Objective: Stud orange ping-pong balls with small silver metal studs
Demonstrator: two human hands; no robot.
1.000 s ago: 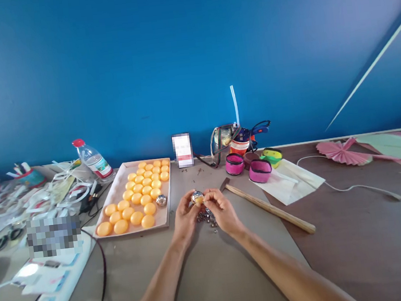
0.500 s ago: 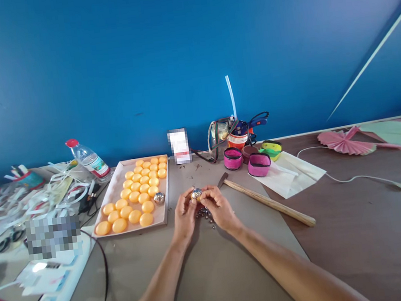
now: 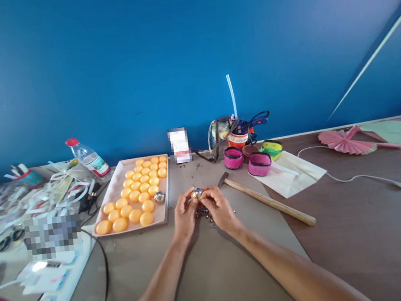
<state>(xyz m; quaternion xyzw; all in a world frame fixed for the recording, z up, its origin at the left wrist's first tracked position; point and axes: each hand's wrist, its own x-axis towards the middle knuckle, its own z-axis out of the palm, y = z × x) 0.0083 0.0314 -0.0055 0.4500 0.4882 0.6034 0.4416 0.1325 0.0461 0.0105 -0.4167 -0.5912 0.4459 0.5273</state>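
Above the middle of the mat, my left hand and my right hand pinch one small orange ball between their fingertips. Shiny silver pieces cover its upper side, with orange showing below. Small silver beads lie in a loose pile under and behind my fingers, partly hidden by them. To the left, a shallow white tray carries rows of plain orange balls. One ball covered in silver sits at the tray's right side.
Right of my hands lies a hammer with a wooden handle. Behind it are magenta tape rolls and white paper. A plastic bottle leans behind the tray. Black cable, scissors and clutter occupy the left.
The ball has turned slightly between my fingertips. Both hands stay in nearly the same place, and the things around them have not moved.
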